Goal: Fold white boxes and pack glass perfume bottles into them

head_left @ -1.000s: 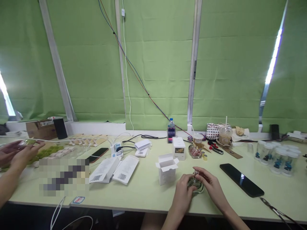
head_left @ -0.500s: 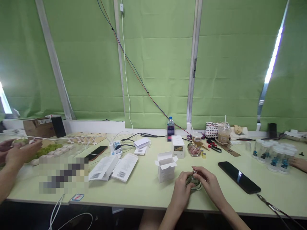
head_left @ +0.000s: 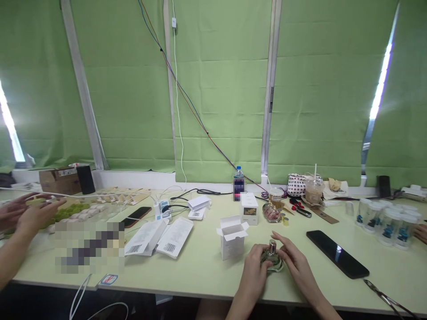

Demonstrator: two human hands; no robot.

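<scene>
- Our left hand (head_left: 254, 269) holds the green bottle (head_left: 272, 258) near the front edge of the surface (head_left: 187, 275).
- Our right hand (head_left: 296, 262) is loosely spread at its right side; whether it grips, we cannot tell.
- Its silver cap (head_left: 272, 246) points up between our hands.
- An open box (head_left: 232, 246) stands left; a phone (head_left: 336, 253) lies right.

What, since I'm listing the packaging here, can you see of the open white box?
The open white box looks like thin card, with faint print on its front. It stands upright on the table, flaps spread: one raised at the back, one out on each side. Its floor is hidden. Neither hand holds it; the left hand is close by its right side, seemingly apart.
</scene>
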